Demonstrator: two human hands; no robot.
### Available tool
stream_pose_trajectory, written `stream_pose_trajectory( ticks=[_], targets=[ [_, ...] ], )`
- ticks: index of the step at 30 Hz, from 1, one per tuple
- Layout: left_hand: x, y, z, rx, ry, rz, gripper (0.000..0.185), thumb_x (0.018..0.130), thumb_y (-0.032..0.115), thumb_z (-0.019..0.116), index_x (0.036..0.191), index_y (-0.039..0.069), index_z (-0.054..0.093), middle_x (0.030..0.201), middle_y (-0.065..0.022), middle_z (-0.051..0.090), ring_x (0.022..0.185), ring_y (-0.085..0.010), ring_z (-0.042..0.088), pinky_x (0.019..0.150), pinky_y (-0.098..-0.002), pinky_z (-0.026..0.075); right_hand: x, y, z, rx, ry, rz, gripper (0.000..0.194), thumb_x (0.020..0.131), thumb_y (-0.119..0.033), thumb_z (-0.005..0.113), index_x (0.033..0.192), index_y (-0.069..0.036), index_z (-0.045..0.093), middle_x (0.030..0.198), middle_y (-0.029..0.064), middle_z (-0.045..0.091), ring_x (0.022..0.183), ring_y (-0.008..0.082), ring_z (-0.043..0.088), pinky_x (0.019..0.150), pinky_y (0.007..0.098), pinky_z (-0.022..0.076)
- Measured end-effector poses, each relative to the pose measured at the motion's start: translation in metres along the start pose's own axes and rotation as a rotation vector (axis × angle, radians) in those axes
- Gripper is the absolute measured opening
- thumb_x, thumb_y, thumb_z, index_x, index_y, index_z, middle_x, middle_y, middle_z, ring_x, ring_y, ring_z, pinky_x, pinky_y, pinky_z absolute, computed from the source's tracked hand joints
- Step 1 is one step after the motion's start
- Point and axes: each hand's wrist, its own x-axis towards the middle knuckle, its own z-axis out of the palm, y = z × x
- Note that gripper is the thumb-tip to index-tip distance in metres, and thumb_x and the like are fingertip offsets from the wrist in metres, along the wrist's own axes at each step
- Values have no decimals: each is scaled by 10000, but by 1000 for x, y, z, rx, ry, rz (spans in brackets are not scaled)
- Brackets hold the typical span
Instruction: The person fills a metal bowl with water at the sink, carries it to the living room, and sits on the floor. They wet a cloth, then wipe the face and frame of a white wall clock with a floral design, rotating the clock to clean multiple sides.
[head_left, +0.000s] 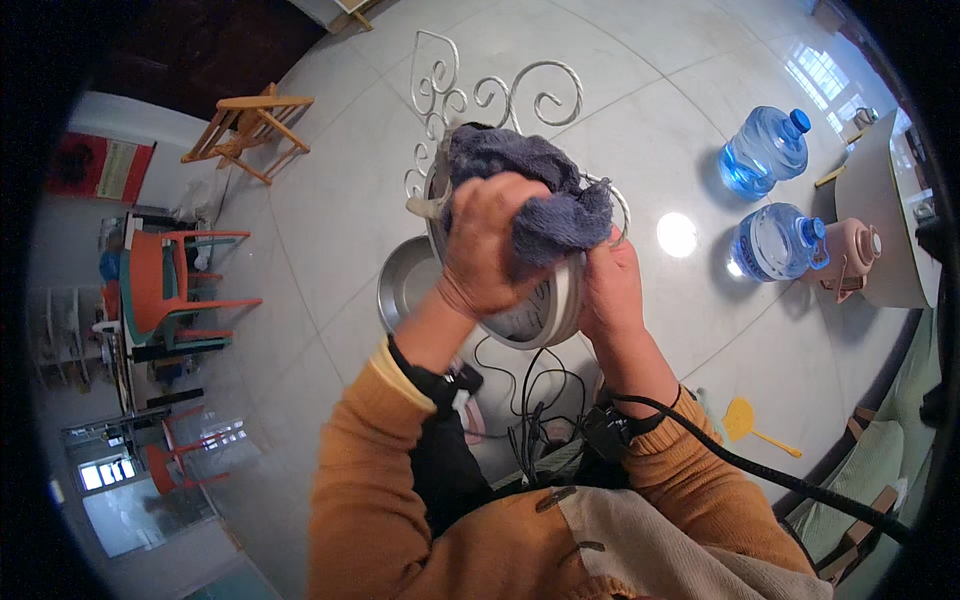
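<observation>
My left hand (487, 247) is closed on a dark grey-blue cloth (517, 157), pressing it over a round, pale-rimmed object (566, 300) with a dark handwritten mark. The fingers of my right hand (611, 281) grip that object's right edge, partly hidden by the cloth. A beige knob or handle end (424, 206) juts out at its left. Below and to the left is a round stainless steel basin (401, 281), partly covered by the held object and my left wrist. White scrolled metalwork (551, 90) rises behind the cloth.
Two large water bottles (765, 154) and a pink jug (847, 251) stand on the tiled floor at right. Black cables (536, 390) lie near my legs. A yellow fly swatter (739, 420) is at lower right. Orange chairs (154, 281) and a wooden folding stool (259, 124) stand at left.
</observation>
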Motion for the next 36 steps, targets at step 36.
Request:
stream_pose_trajectory(
  ticks=[36],
  targets=[
    [-52,16,-40,-376,538,-737,442,992,339,446,1143,-62,551,1105,-108,600,999,-187,551,913,-312,410,-11,-20,-6,-228,-203,-86,276,954,-272,552,1032,-14,611,892,11,618,796,69,534,694,223,439]
  ],
)
